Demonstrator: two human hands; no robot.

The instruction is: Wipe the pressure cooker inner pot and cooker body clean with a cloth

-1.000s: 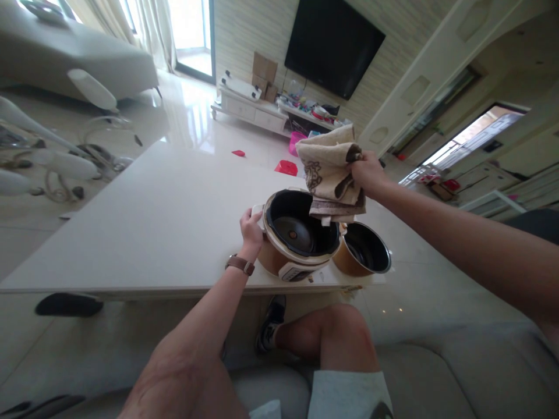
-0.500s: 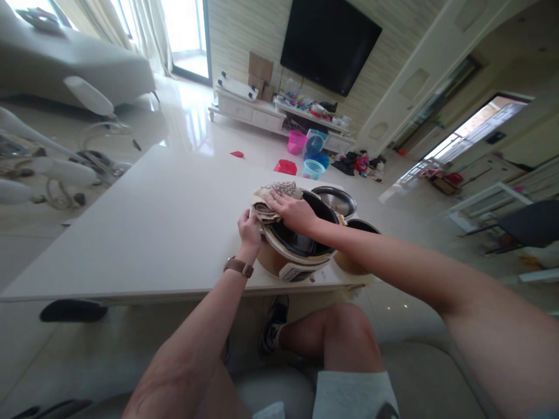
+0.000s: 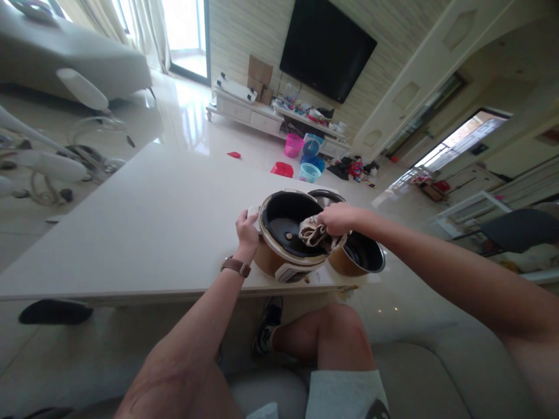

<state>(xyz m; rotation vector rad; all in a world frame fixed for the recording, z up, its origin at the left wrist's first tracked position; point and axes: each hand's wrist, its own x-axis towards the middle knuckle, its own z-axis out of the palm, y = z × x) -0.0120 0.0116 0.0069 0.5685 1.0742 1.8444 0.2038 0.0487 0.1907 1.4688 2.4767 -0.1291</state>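
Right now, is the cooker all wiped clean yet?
Not yet. The inner pot is already out, sitting on the table beside the cooker. The right hand presses a bunched cloth inside the cooker near its right rim, while the left hand holds the left edge. The rest of the inside looks unwiped; I can't tell how clean.

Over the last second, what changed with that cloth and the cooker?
The right hand swung the cloth down from above the cooker, across its left rim, and now presses it bunched inside the right side of the bowl. The left hand kept gripping the cooker's left edge; the pot beside it and the table stayed put.
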